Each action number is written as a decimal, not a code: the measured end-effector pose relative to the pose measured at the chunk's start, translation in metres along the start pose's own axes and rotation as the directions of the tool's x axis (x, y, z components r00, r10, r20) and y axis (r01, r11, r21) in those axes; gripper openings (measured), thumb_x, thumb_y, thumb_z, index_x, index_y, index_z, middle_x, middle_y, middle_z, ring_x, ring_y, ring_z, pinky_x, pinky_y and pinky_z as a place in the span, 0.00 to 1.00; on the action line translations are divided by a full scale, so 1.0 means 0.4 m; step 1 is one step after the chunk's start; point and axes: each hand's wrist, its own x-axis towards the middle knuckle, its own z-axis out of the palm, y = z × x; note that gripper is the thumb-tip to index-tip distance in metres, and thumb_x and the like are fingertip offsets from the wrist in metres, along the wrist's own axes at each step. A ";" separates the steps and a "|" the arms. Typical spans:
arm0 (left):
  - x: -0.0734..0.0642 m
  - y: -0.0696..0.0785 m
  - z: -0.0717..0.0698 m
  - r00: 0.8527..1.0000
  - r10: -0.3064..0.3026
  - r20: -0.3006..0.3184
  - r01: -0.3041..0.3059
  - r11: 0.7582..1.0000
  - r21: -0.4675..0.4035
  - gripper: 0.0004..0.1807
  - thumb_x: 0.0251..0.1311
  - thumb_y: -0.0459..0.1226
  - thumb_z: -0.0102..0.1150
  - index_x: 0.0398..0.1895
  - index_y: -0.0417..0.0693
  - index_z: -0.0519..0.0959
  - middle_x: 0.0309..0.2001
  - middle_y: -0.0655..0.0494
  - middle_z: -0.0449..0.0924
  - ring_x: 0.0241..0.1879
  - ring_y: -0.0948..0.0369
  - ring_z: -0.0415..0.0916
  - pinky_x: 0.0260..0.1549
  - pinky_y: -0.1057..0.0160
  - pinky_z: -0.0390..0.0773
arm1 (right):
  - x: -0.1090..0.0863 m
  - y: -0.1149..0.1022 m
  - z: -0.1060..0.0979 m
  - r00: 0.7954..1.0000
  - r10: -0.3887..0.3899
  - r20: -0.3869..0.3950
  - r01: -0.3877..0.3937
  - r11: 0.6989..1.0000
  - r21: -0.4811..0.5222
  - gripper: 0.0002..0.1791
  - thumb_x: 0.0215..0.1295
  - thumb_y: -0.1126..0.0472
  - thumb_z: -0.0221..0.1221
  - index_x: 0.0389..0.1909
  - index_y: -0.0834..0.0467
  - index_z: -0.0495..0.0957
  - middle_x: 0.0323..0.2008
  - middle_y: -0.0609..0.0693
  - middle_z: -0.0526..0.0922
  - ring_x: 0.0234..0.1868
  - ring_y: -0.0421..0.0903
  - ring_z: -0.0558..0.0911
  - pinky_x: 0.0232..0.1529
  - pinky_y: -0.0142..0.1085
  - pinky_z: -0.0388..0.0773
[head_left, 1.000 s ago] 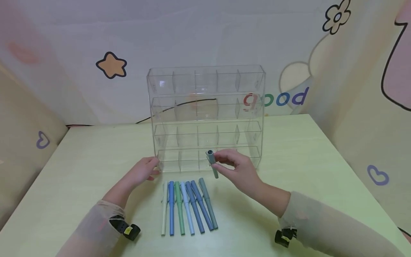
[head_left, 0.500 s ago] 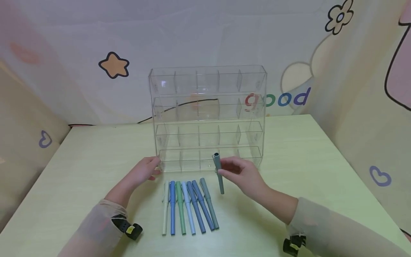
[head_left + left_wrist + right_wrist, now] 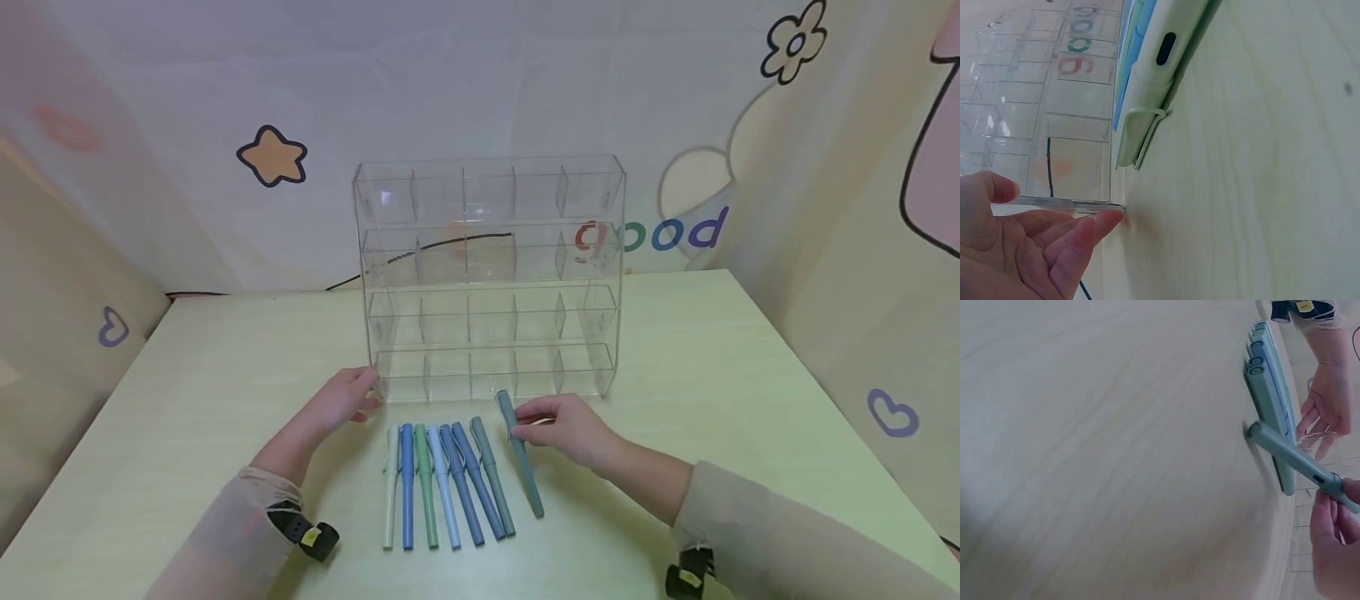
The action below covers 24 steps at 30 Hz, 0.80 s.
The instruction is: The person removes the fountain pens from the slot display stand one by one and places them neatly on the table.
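My right hand [image 3: 573, 427] pinches a grey-green capped pen [image 3: 522, 462] near its cap, between thumb and fingers. The pen slants over the table, its lower end close to the surface in the right wrist view. To its left lies a row of several capped pens [image 3: 444, 487], pale green, blue, green, light blue and grey-green, side by side. Behind them stands a clear acrylic rack [image 3: 491, 329] with tiers of bare compartments. At its lower left corner my left hand [image 3: 1041, 244] grips the side panel, thumb on one face and fingers on the other.
The pale wooden table [image 3: 712, 375] reaches back to a printed cloth backdrop [image 3: 480, 75], with cloth side walls too. Each sleeve carries a strapped black camera, such as the left one [image 3: 303, 532].
My right hand has come down and toward me with the grey-green pen, which now lies flatter and to the right of the row. The left hand keeps its hold on the rack.
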 end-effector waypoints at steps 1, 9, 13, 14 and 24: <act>0.000 -0.001 0.001 1.000 -0.004 -0.003 0.004 1.000 -0.002 0.32 0.70 0.47 0.29 0.65 0.27 0.57 0.65 0.31 0.55 0.57 0.43 0.69 0.43 0.55 0.77 | 0.004 0.004 0.002 1.000 0.007 0.009 -0.007 1.000 -0.001 0.17 0.57 0.63 0.64 0.44 0.69 0.79 0.38 0.54 0.82 0.38 0.45 0.81 0.42 0.38 0.80; 0.004 -0.005 0.001 1.000 0.007 -0.016 -0.007 1.000 0.008 0.32 0.70 0.47 0.29 0.63 0.28 0.60 0.65 0.30 0.56 0.56 0.43 0.70 0.41 0.56 0.78 | 0.032 0.023 0.018 0.998 0.058 0.017 -0.056 0.992 -0.115 0.12 0.55 0.64 0.65 0.38 0.68 0.81 0.31 0.51 0.83 0.26 0.39 0.78 0.29 0.33 0.79; 0.003 -0.007 0.001 1.000 0.005 -0.022 -0.004 1.000 0.012 0.31 0.70 0.46 0.29 0.63 0.29 0.61 0.65 0.31 0.57 0.55 0.43 0.71 0.41 0.56 0.78 | 0.035 0.027 0.026 1.000 0.028 0.002 -0.027 0.973 -0.231 0.10 0.54 0.64 0.65 0.36 0.65 0.83 0.29 0.48 0.82 0.28 0.39 0.77 0.29 0.31 0.77; 0.002 -0.007 0.001 1.000 0.006 -0.023 -0.005 1.000 0.013 0.31 0.70 0.46 0.30 0.63 0.29 0.61 0.65 0.31 0.57 0.55 0.43 0.71 0.41 0.56 0.78 | 0.035 0.027 0.028 1.000 0.012 0.001 -0.012 0.965 -0.262 0.10 0.54 0.64 0.65 0.35 0.65 0.83 0.29 0.47 0.82 0.29 0.39 0.77 0.29 0.31 0.77; 0.000 -0.005 0.004 1.000 0.005 -0.020 -0.004 1.000 0.022 0.32 0.70 0.48 0.30 0.64 0.28 0.59 0.65 0.31 0.57 0.55 0.43 0.71 0.41 0.55 0.78 | 0.028 0.023 0.041 0.999 0.049 0.004 -0.046 0.972 -0.232 0.08 0.56 0.66 0.63 0.36 0.66 0.80 0.24 0.48 0.78 0.23 0.40 0.77 0.24 0.33 0.78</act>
